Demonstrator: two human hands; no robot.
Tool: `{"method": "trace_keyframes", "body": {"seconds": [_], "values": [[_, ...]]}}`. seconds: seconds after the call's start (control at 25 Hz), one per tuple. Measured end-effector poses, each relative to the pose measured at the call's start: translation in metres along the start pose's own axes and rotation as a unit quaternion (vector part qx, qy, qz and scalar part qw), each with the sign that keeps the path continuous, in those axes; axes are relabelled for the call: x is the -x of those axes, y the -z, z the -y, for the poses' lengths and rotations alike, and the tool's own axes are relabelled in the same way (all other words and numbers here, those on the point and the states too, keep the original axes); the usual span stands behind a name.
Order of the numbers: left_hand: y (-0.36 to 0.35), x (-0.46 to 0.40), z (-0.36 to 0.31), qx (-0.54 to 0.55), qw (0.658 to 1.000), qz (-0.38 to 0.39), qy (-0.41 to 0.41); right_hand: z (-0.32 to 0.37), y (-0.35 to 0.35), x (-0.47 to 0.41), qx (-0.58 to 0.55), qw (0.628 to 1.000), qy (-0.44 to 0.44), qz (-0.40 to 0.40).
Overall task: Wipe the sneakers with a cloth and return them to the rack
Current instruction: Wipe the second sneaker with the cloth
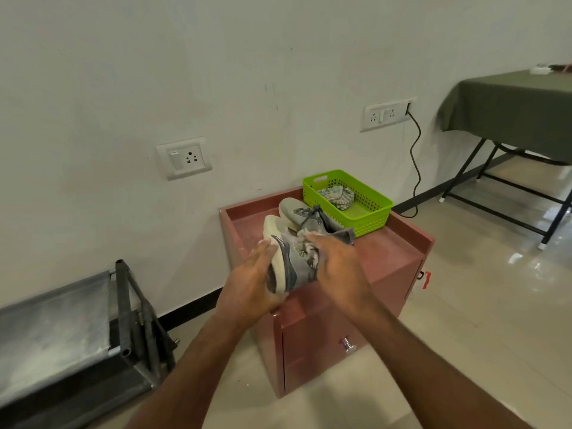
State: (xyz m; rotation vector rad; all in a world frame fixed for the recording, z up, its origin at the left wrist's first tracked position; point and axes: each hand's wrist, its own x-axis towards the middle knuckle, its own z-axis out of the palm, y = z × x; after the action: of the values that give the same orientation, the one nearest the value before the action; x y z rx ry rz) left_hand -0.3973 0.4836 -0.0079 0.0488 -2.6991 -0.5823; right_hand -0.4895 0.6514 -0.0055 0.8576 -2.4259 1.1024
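While hands [250,283] wipe, basket [368,212] holds rag [339,195].

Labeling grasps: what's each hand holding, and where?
Left hand holds a sneaker by its sole side. Right hand presses a cloth onto its upper.

At the frame's centre you have a grey sneaker [288,264] of soft matt fabric with a pale rubbery sole. The basket [368,209] is glossy perforated green plastic with a crumpled cloth [337,195] in it. The reddish cabinet [390,255] looks smooth and matt, its knob [348,345] shiny metal. At right, the floor [495,305] tiles gleam.
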Motion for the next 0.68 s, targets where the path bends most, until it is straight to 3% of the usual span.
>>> {"method": "trace_keyframes", "body": {"seconds": [0.08, 0.12, 0.2, 0.24, 0.28, 0.32, 0.36, 0.44, 0.48, 0.52, 0.6, 0.68], "values": [[-0.003, 0.006, 0.009, 0.022, 0.998, 0.038, -0.049, -0.016, 0.014, -0.007, -0.074, 0.979, -0.190, -0.027], [-0.005, 0.008, 0.013, 0.031, 0.996, 0.049, -0.070, -0.025, 0.020, -0.010, -0.162, 0.940, -0.296, -0.053], [-0.005, 0.011, 0.022, 0.050, 0.994, 0.054, -0.078, -0.030, 0.028, -0.013, -0.375, 0.810, -0.443, -0.084], [-0.005, 0.012, 0.024, 0.061, 0.994, 0.061, -0.069, -0.026, 0.031, -0.012, -0.457, 0.750, -0.472, -0.076], [-0.004, 0.012, 0.024, 0.076, 0.993, 0.063, -0.060, -0.024, 0.032, -0.012, -0.501, 0.718, -0.479, -0.065], [-0.004, 0.012, 0.024, 0.092, 0.993, 0.055, -0.054, -0.024, 0.030, -0.011, -0.500, 0.727, -0.467, -0.054], [-0.005, 0.013, 0.022, 0.103, 0.993, 0.040, -0.051, -0.025, 0.026, -0.010, -0.450, 0.781, -0.430, -0.048], [-0.009, 0.013, 0.018, 0.104, 0.993, 0.014, -0.049, -0.027, 0.016, -0.015, -0.204, 0.939, -0.272, -0.056], [-0.012, 0.012, 0.015, 0.103, 0.993, 0.007, -0.053, -0.027, 0.010, -0.020, -0.105, 0.976, -0.178, -0.074], [-0.016, 0.012, 0.012, 0.104, 0.993, 0.000, -0.063, -0.023, 0.004, -0.024, -0.070, 0.987, -0.119, -0.087], [-0.024, 0.012, 0.006, 0.099, 0.991, -0.004, -0.090, -0.016, -0.011, -0.028, -0.120, 0.985, -0.089, -0.086], [-0.031, 0.012, 0.003, 0.088, 0.990, -0.007, -0.106, -0.011, -0.028, -0.024, -0.161, 0.984, -0.072, 0.010]]}}
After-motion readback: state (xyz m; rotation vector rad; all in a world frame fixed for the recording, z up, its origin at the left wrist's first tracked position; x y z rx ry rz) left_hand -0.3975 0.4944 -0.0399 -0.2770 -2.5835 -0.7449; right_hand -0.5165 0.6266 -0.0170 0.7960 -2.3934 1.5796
